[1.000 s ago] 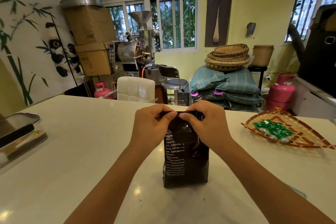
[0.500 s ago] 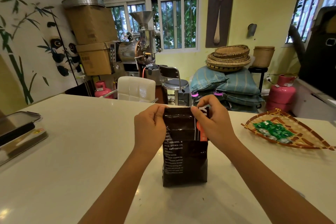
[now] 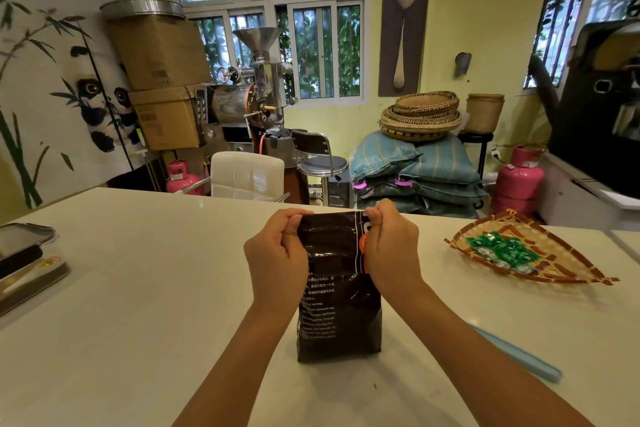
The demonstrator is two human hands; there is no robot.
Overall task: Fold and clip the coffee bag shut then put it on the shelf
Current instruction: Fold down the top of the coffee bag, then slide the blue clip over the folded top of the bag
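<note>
Coffee bag (image 3: 339, 305), dark brown and glossy, stands upright on the white bench (image 3: 138, 288), about midway between the bench's left and right edges and nearer its front edge than its far one. Its long axis runs vertically, base flat on the bench and top edge pointing up; the printed panel with small white text faces the camera, and an orange mark shows along its right side seam. The top portion is pulled out flat and straight rather than rolled down.

Both hands grip that top edge from opposite sides. The left hand (image 3: 277, 256) is clenched on the upper left corner, thumb on the near face and fingers curled behind. The right hand (image 3: 391, 246) pinches the upper right corner in the same way, thumb (image 3: 373, 218) pressed to the front. Both forearms reach in from the bench's near edge.

Just right of the right forearm, a long pale blue clip (image 3: 519, 354) lies flat on the bench, slanting toward the near right corner and apart from the bag. Farther toward the right edge sits a fan-shaped woven tray (image 3: 571, 263) holding small green wrapped packets (image 3: 502, 248). At the left edge lie flat dark cases (image 3: 24, 260), stacked.

Beyond the far edge stand a white padded chair (image 3: 247, 175), a metal coffee roaster (image 3: 252, 97), stacked cardboard boxes (image 3: 159, 80), striped sacks (image 3: 415, 166) topped with woven baskets (image 3: 420, 113), and a pink gas cylinder (image 3: 517, 180).
</note>
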